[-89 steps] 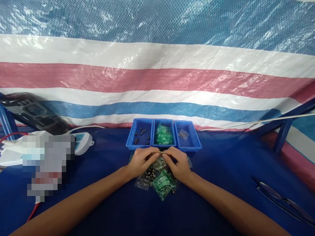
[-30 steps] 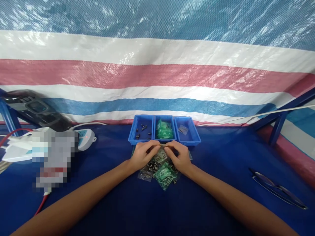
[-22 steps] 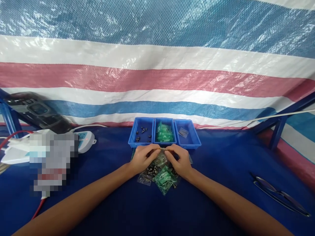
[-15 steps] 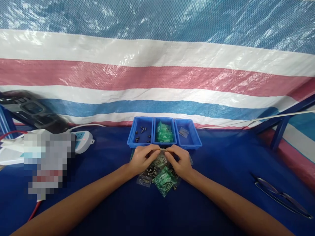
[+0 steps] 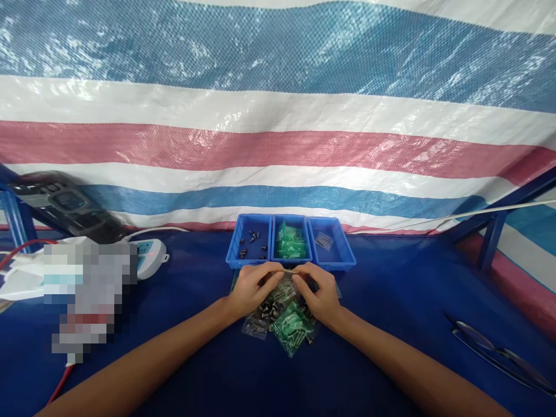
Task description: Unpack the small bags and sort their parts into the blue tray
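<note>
My left hand (image 5: 252,288) and my right hand (image 5: 320,291) meet just in front of the blue bins. Their thumbs and forefingers pinch the two ends of a small plastic bag (image 5: 288,271), seen nearly edge-on; its contents cannot be made out. Below and between the hands lies a pile with a green-tinted bag (image 5: 290,325) of screws, a clear bag (image 5: 255,326) and loose dark screws (image 5: 271,311). Both palms partly cover this pile.
Three blue bins stand side by side: the left bin (image 5: 233,260) has loose dark screws, the middle bin (image 5: 292,261) green bags, the right bin (image 5: 336,262) a clear bag. Eyeglasses (image 5: 499,353) lie at right. A power strip (image 5: 152,258) and a black device (image 5: 69,202) are at left.
The view has tilted up a little, so everything sits slightly lower in it. Both hands keep the same pinch on the small bag.
</note>
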`<action>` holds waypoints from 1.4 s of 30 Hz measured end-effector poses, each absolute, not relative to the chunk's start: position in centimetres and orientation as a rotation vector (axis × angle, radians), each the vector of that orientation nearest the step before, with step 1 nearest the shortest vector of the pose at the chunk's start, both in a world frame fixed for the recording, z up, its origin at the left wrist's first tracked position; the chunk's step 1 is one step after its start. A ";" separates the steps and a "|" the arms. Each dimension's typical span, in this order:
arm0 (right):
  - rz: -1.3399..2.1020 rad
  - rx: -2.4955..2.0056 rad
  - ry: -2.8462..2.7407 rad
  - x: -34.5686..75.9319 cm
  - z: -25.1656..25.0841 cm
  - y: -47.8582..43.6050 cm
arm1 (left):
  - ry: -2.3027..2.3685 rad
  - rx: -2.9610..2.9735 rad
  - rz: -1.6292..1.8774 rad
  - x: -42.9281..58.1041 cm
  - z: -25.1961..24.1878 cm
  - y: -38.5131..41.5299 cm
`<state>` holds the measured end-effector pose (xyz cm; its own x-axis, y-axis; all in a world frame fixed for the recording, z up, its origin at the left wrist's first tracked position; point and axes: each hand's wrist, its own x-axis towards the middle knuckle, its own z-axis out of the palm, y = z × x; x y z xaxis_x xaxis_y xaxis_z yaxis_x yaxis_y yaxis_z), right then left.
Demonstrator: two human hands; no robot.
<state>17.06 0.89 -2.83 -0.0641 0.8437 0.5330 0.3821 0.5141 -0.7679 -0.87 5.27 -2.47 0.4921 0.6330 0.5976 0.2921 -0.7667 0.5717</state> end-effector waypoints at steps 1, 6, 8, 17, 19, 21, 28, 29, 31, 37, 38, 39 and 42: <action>0.522 -1.057 -1.664 17.1 -2.8 0.9 | 0.768 2.349 1.179 -0.8 -2.4 5.3; 0.493 -1.049 -1.663 17.1 -2.7 0.9 | 0.781 2.360 1.171 -0.7 -2.4 5.3; 0.482 -1.044 -1.666 17.2 -2.7 0.9 | 0.784 2.368 1.174 -0.7 -2.5 5.3; 0.521 -1.071 -1.693 17.3 -2.9 0.8 | 0.729 2.400 1.237 -0.5 -2.7 5.4; 0.521 -1.074 -1.695 17.4 -2.9 0.8 | 0.734 2.399 1.223 -0.5 -2.8 5.4; 0.514 -1.087 -1.691 17.4 -2.9 0.7 | 0.768 2.383 1.208 -0.4 -2.8 5.4; 0.469 -1.086 -1.672 17.3 -3.4 0.6 | 0.794 2.394 1.130 -0.5 -2.6 5.5; 0.455 -1.078 -1.698 17.3 -3.4 0.6 | 0.794 2.392 1.152 -0.5 -2.6 5.5; 0.427 -1.056 -1.761 17.3 -3.4 0.6 | 0.793 2.377 1.208 -0.6 -2.7 5.4; 0.344 -1.089 -1.825 17.2 -2.3 1.0 | 0.794 2.352 1.264 -0.7 -2.4 5.3; 0.335 -1.094 -1.828 17.3 -2.1 1.1 | 0.794 2.352 1.268 -0.7 -2.3 5.3; 0.328 -1.090 -1.837 17.4 -2.0 1.1 | 0.794 2.349 1.266 -0.7 -2.2 5.3; 0.307 -1.045 -1.892 17.7 -1.7 1.3 | 0.817 2.329 1.221 -0.7 -2.2 5.2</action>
